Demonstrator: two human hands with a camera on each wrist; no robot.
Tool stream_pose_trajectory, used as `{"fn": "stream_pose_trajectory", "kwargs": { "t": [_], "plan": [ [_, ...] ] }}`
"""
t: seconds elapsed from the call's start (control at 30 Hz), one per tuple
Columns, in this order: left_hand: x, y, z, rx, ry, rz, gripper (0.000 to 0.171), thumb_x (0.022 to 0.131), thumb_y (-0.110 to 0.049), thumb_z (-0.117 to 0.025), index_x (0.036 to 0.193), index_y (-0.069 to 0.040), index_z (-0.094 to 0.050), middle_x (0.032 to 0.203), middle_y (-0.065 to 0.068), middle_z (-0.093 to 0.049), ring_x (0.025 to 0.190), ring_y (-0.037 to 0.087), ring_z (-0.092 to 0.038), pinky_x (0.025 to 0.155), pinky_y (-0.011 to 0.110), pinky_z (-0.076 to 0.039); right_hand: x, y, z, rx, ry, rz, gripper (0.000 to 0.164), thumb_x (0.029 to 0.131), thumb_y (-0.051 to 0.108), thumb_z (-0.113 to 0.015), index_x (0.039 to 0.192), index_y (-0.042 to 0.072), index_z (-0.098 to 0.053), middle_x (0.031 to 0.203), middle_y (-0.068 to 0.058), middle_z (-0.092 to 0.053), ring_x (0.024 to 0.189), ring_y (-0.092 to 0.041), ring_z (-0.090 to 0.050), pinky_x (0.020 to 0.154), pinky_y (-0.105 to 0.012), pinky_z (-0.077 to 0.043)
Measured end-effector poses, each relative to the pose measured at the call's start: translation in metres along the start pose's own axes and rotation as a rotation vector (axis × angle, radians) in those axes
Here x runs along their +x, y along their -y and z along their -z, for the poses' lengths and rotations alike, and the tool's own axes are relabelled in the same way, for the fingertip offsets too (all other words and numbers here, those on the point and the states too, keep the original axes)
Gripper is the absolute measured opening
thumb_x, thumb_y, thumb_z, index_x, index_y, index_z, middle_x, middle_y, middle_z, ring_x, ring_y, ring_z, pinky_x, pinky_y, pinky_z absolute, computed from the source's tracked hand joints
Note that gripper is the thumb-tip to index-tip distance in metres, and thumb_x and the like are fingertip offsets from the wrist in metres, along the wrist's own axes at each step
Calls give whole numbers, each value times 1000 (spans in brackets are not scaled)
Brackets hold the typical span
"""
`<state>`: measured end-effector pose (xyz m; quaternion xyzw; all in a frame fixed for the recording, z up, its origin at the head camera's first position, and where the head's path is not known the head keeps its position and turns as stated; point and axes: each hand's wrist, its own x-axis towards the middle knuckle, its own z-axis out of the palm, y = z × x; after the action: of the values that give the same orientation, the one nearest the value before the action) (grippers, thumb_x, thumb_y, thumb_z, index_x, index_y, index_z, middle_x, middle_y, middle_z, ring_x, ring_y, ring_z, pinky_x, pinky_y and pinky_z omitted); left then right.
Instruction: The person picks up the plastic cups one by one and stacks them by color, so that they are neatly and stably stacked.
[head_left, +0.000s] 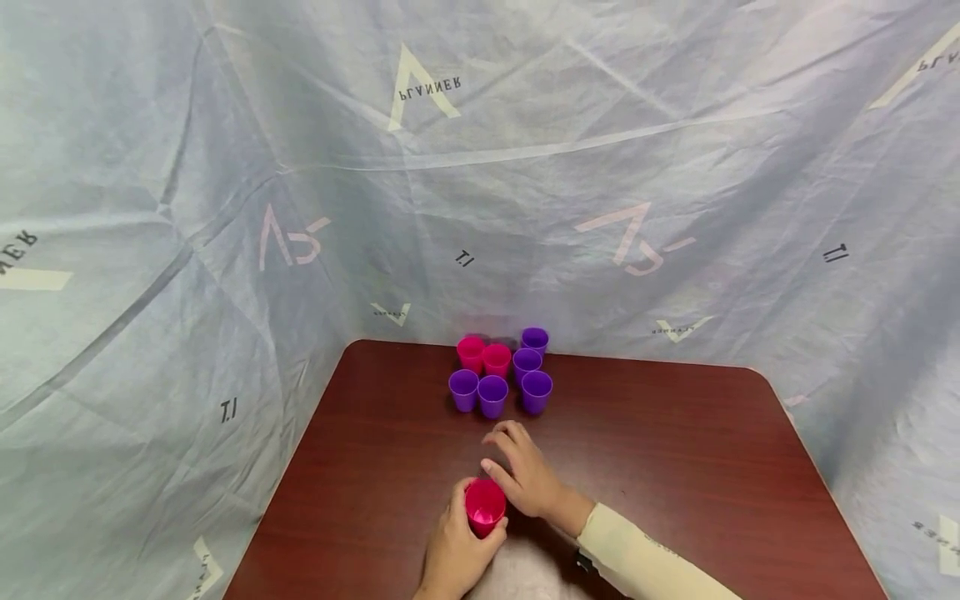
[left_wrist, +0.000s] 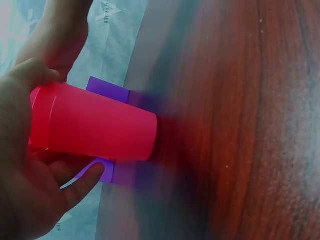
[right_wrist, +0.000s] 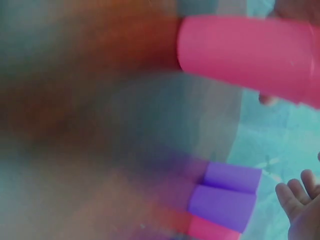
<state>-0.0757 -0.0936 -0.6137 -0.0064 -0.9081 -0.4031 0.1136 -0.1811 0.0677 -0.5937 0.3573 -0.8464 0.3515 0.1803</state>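
Near the front of the table, my left hand (head_left: 457, 546) grips a pink plastic cup (head_left: 485, 505) that stands upright, its mouth facing up. In the left wrist view the thumb and fingers curl round the upper part of this cup (left_wrist: 100, 122), where a line runs round it just below the rim. Just right of and beyond the cup, my right hand (head_left: 531, 477) hovers with loosely bent fingers and nothing in them. The right wrist view shows those fingers (right_wrist: 295, 200) apart from the pink cup (right_wrist: 245, 57).
Toward the back edge of the brown table (head_left: 637, 450) several upright cups cluster, among them a purple cup (head_left: 492, 397), another purple cup (head_left: 536, 393) and a pink cup (head_left: 471, 354). A grey printed cloth (head_left: 525, 225) hangs behind and along both sides.
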Motion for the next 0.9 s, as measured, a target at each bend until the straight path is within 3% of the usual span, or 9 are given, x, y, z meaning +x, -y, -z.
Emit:
{"fn": "stream_pose_trajectory", "kwargs": {
  "t": [0.2,0.4,0.5,0.6,0.73,0.9],
  "plan": [
    [2,-5,4,-49,-31,-17,90,75,-47,-94,148,-21,-49,137,2,-70,114,17,-73,88,39,-62,22,-12,11,-69,5,-32,30,104,29,-62,125,9,-67,126,-7,-59,117,-23,-56,97,-44,-54],
    [9,-7,7,-4,-33,-140,84,79,-61,-87,148,-27,-53,142,-7,-64,111,15,-72,87,39,-61,42,-29,18,-125,40,-37,37,106,33,-60,132,8,-66,134,-16,-59,126,-30,-54,103,-50,-53],
    [9,-5,3,19,-19,-165,72,88,-61,-79,145,-26,-56,138,-8,-67,108,15,-73,86,38,-61,53,-37,21,-148,72,-57,38,106,34,-59,134,8,-66,138,-18,-58,130,-33,-53,108,-52,-51],
    [7,-3,1,17,-15,-143,61,92,-56,-77,141,-24,-59,125,-5,-73,102,15,-75,81,36,-61,64,-43,24,-155,101,-85,39,106,33,-58,135,7,-66,140,-18,-57,134,-36,-52,113,-54,-48],
    [5,-2,-2,12,-19,-125,55,93,-51,-78,137,-23,-60,113,-3,-75,96,16,-75,78,35,-60,79,-54,27,-160,150,-147,44,108,33,-56,142,6,-61,143,-18,-56,140,-37,-49,118,-54,-44],
    [4,-4,-2,-4,-13,-132,52,93,-47,-79,133,-20,-59,110,-4,-73,94,16,-74,77,33,-60,89,-67,25,-173,216,-235,54,109,36,-55,153,6,-50,152,-18,-52,149,-39,-44,121,-54,-42]
  ]
}}
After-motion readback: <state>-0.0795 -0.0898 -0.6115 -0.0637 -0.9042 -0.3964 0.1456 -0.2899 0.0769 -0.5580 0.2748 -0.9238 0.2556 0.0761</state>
